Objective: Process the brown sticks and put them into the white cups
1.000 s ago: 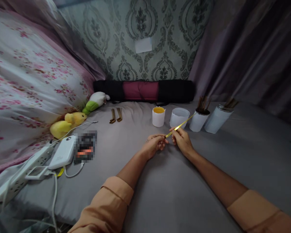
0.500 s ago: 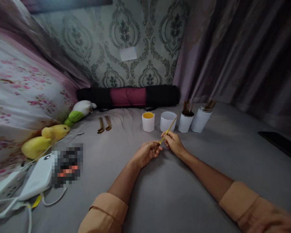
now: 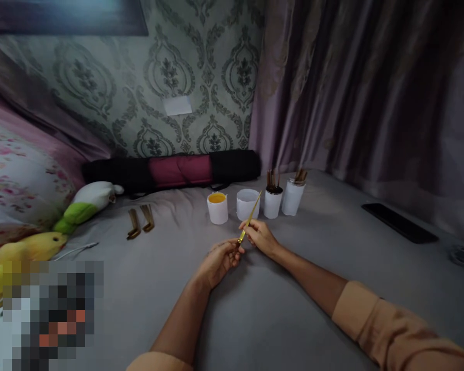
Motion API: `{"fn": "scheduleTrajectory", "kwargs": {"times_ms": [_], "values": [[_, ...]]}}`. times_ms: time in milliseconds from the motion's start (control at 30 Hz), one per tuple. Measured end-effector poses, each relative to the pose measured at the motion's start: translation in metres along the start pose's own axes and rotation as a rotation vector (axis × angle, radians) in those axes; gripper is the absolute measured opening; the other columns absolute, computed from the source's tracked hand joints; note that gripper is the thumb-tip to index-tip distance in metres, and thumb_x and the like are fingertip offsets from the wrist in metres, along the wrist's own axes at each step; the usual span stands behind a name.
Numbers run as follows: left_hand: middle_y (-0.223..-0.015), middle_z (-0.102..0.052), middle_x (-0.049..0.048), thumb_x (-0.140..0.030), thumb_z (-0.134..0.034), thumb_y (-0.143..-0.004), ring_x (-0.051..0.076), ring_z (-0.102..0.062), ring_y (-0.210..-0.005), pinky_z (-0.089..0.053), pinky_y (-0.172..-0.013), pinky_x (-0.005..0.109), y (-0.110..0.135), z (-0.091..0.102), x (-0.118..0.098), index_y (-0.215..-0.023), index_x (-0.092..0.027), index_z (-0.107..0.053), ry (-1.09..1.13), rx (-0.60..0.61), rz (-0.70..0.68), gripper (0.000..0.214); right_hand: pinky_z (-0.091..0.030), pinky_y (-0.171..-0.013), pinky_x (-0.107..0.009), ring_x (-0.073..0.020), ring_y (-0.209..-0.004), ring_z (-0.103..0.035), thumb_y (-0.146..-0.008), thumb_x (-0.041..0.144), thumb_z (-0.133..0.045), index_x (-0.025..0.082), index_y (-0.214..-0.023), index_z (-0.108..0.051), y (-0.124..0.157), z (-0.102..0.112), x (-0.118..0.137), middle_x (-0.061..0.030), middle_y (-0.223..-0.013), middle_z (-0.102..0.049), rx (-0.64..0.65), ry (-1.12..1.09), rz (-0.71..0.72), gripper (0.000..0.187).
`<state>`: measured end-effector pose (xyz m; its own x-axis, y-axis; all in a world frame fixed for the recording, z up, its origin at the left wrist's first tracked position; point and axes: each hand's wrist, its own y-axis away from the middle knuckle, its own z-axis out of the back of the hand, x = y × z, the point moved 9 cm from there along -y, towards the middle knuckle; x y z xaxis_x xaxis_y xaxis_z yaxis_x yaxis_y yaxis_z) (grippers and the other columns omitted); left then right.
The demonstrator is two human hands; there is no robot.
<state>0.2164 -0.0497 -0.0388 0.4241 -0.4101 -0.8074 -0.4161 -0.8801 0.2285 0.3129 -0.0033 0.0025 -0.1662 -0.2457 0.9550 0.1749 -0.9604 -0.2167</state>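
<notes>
A slim yellow paintbrush [image 3: 252, 211] slants between my hands, its tapered handle end up and to the right. My right hand [image 3: 262, 238] is closed round the handle, pinching it. With closed fingertips, my left hand [image 3: 221, 262] touches the brush's lower end, by the gold ferrule; the bristles are mostly hidden there. Behind the hands stand a white cup of yellow paint [image 3: 218, 212] and a pale, wider cup [image 3: 241, 208], which the brush handle partly crosses. A white cup with a dark top and thin sticks [image 3: 271, 205] and a taller white cup with brown sticks [image 3: 293, 200] are farther right.
Two small bundles of brown sticks [image 3: 133, 224] lie left on the grey sheet [image 3: 170, 288]. A rolled black and maroon bag [image 3: 180, 172] rests against the wall. Plush toys [image 3: 88, 202] sit at left, near a cable [image 3: 77, 250]. A black phone-like slab [image 3: 400, 222] lies right.
The view has swung right, so everything sits farther left in the picture. Both hands keep nearly the same hold on the paintbrush. More of the right side is visible.
</notes>
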Motion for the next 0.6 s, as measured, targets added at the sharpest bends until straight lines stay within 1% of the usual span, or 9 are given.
{"fn": "scheduleTrajectory", "kwargs": {"times_ms": [100,333,600], "values": [[-0.072,-0.058,0.0062,-0.012,-0.052,-0.068,0.008,-0.047,-0.054,-0.033,-0.047,0.019,0.0,0.0,0.0,-0.093,-0.007,-0.056,-0.007,0.005,-0.011,0.025,-0.027,-0.04,-0.019,-0.006,-0.037,-0.033,-0.073,0.024,-0.045,0.015,-0.079,-0.056,0.0,0.002,0.001,0.0083,-0.042,-0.037,-0.022,0.014,-0.004,0.015],[-0.069,-0.057,0.0053,-0.011,-0.051,-0.068,0.007,-0.047,-0.053,-0.033,-0.048,0.019,0.003,0.0,-0.001,-0.092,-0.007,-0.056,-0.013,-0.031,0.012,0.024,-0.027,-0.038,-0.019,-0.0059,-0.037,-0.034,-0.075,0.03,-0.049,0.015,-0.08,-0.056,0.0,0.006,0.008,0.008,-0.043,-0.039,-0.039,-0.013,-0.003,0.018],[-0.069,-0.057,0.0049,-0.012,-0.052,-0.067,0.008,-0.048,-0.053,-0.032,-0.047,0.02,0.002,0.001,0.001,-0.092,-0.008,-0.055,-0.01,-0.006,0.007,0.025,-0.028,-0.034,-0.018,-0.0058,-0.037,-0.034,-0.075,0.037,-0.051,0.015,-0.078,-0.055,-0.007,0.028,0.02,0.0069,-0.048,-0.04,-0.15,-0.055,-0.022,0.023]]}}
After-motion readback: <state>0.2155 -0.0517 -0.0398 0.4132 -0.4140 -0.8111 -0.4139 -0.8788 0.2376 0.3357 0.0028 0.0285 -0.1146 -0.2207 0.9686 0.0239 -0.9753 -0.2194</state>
